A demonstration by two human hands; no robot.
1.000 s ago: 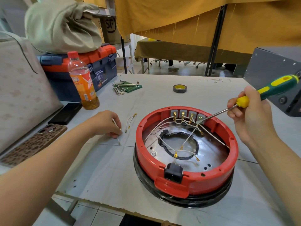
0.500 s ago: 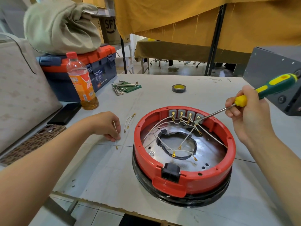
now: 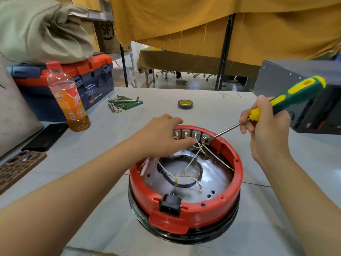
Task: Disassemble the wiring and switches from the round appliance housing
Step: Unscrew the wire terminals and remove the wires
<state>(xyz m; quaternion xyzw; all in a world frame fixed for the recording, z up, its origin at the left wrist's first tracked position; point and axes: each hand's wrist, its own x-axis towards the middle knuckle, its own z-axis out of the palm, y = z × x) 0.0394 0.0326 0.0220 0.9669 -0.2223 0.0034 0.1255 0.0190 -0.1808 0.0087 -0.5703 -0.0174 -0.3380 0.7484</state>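
Observation:
The round red housing (image 3: 230,200) sits on its black base (image 3: 184,237) at the table's near middle. A row of grey switches (image 3: 195,134) with brass terminals lines its far inner wall. White wires (image 3: 190,163) run from them across the metal floor and a black ring (image 3: 200,170). A black socket (image 3: 170,203) sits in the near rim. My left hand (image 3: 160,135) reaches over the far-left rim, fingers stretched onto the wires under the switches. My right hand (image 3: 267,130) grips a green-yellow screwdriver (image 3: 295,93), whose tip touches the rightmost switch.
An orange drink bottle (image 3: 68,100) and a blue-orange toolbox (image 3: 92,78) stand at the left. Hex keys (image 3: 121,103) and a tape roll (image 3: 185,104) lie behind the housing. Two phones (image 3: 44,137) lie far left. A grey metal box (image 3: 304,74) stands at the right.
My left hand left the loose wires on the table and moved right into the housing, onto the wires by the switches. The screwdriver tip stays at the rightmost switch.

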